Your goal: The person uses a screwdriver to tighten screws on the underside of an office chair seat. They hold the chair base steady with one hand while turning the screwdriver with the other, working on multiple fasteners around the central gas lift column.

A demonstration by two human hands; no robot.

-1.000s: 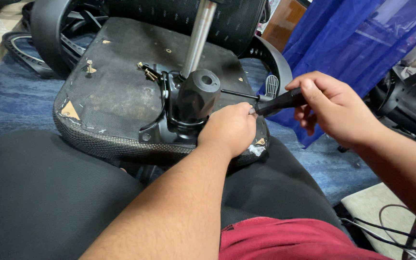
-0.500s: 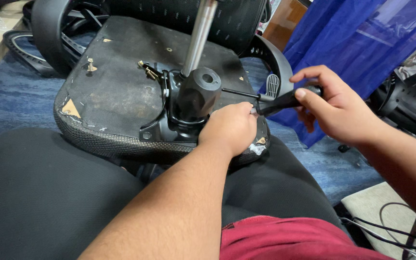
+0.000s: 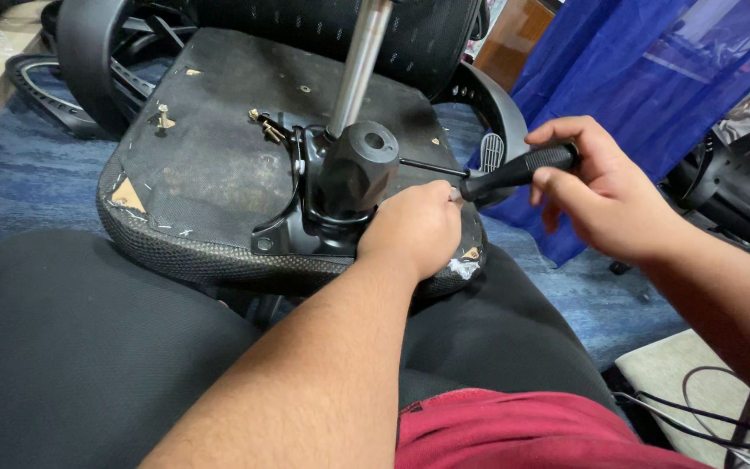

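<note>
Blue carpet underlies an upturned chair seat (image 3: pixel 219 174); left hand (image 3: pixel 414 227) fisted at mechanism (image 3: pixel 340 187), right hand (image 3: pixel 605 195) gripping screwdriver (image 3: pixel 518 169), apparently mid-screw, needing steady alignment.

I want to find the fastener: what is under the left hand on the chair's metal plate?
The left hand covers that corner of the black mechanism plate. The screwdriver tip disappears behind it; any screw there is hidden.

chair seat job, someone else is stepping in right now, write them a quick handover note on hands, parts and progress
Left hand rests closed on the black mechanism plate, beside the gas cylinder.
Right hand grips the black tool handle, tip hidden by the left hand.
Upturned seat lies across the lap.
Done: loose screws lie on the seat.
Left: the plate is still on the seat.
</note>
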